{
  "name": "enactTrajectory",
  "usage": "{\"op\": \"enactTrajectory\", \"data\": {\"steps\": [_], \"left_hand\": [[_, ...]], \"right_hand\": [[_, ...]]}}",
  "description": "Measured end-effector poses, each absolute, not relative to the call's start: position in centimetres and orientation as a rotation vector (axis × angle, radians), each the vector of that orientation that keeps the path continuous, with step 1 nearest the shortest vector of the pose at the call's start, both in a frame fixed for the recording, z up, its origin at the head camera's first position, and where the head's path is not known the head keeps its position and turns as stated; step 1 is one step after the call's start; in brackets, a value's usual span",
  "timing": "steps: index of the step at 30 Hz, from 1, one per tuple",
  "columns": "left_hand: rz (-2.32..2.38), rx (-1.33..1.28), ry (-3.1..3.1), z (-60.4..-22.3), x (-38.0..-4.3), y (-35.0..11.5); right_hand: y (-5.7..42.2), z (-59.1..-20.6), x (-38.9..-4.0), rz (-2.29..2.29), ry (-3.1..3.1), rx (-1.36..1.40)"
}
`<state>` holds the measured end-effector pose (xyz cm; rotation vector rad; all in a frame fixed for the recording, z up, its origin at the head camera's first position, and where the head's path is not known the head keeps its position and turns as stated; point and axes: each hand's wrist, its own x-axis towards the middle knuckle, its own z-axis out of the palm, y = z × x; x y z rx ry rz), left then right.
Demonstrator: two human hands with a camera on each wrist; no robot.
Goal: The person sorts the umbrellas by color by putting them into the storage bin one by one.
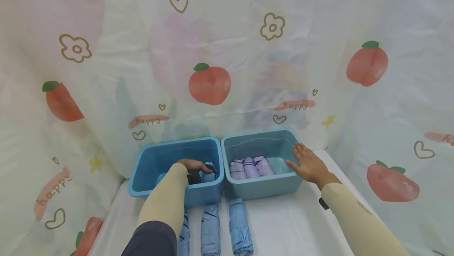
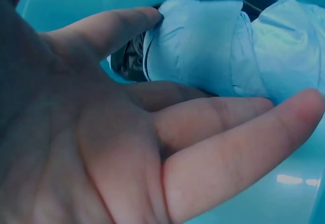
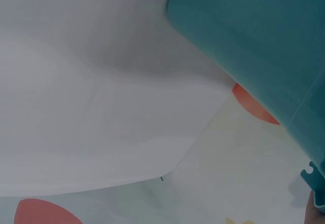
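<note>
Inside the blue rectangular plastic bin [image 1: 203,196], the left hand [image 1: 194,166] is at a light-blue rolled fabric bundle [image 2: 198,41] lying near the right end wall. Thumb and fingers are spread; the thumb tip touches the dark-trimmed end of the roll, and the other fingers extend alongside it without closing. Whether any finger bears weight cannot be told.

The right hand [image 1: 307,164] lies flat, fingers extended, over the right rim of the teal rectangular plastic bin [image 1: 264,188]. That bin holds three lilac rolled fabric bundles [image 1: 251,168] side by side at its left. On the white-covered table [image 1: 283,216], three blue rolled fabric bundles [image 1: 211,230] lie in front of the bins.

The step in hand appears to be sorting by colour, with the light-blue roll being seated. If so, the next move calls for clearing the left hand over the front wall, then gripping one table roll around its middle. The right hand should keep the teal bin steady.
</note>
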<state>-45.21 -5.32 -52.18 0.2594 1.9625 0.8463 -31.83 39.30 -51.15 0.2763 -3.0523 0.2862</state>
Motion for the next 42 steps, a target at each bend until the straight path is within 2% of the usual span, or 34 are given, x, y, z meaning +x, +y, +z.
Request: {"op": "enactTrajectory", "data": {"steps": [7,14,16,20,24,32,42], "left_hand": [[0.808,0.209,1.947,-51.6,-45.1,-4.9],[0.59,0.422,2.031,-51.0,-45.3,-5.8],[0.574,0.413,2.065,-50.6,-45.3,-6.2],[0.776,0.276,2.045,-49.4,-44.9,-7.3],[0.991,0.3,2.054,-47.9,-44.1,-8.9],[1.065,0.343,2.254,-45.7,-40.0,-11.7],[1.244,0.545,2.608,-46.6,-33.9,-15.3]], "right_hand": [[39.1,-51.1,-32.0,0.267,-3.052,0.269],[39.4,-51.0,-32.0,0.277,-3.051,0.289],[39.3,-50.9,-32.0,0.273,-3.048,0.299],[39.2,-50.7,-32.0,0.289,-3.05,0.31],[39.3,-50.9,-32.0,0.296,-3.042,0.318],[39.7,-51.1,-31.7,0.317,-3.018,0.337],[39.4,-51.3,-32.1,0.328,-3.006,0.359]]}}
